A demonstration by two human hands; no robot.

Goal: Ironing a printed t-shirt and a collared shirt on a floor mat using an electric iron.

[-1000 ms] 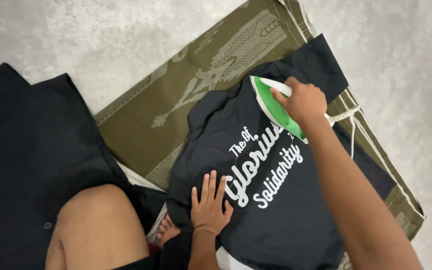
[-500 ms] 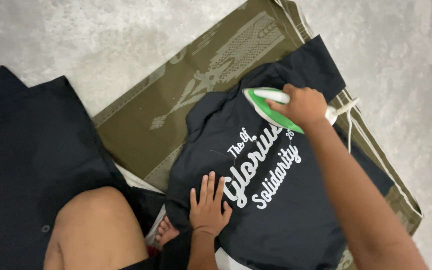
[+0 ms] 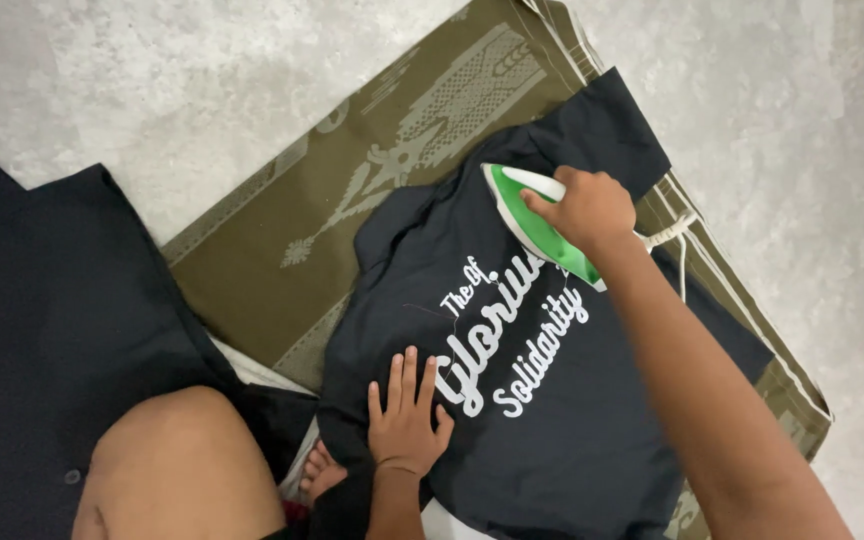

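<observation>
A green-and-white electric clothes iron [image 3: 537,225] rests on the upper part of a black short-sleeved shirt with white script lettering [image 3: 552,420], just above the print, its tip pointing toward the collar side. The right hand [image 3: 587,208] is wrapped around the iron's handle, fingers curled closed over it, while the iron's white cord [image 3: 674,232] trails off to the right. Lower on the shirt, the left hand [image 3: 407,420] lies flat with fingers spread, palm pressing the fabric beside the first letters. The shirt is laid across an olive-green woven mat with pale patterning [image 3: 372,170], which sits on a mottled grey concrete floor [image 3: 152,80]. A second dark garment [image 3: 42,320] lies to the left of the mat, and the person's bare knee [image 3: 177,470] and toes [image 3: 322,470] show at the bottom edge. By the look of it the pressing stroke is under way over the shirt's upper back; the next pass would seem to call for keeping the cloth taut under the flat palm and steering the soleplate clear of the spread fingers and the printed letters.
</observation>
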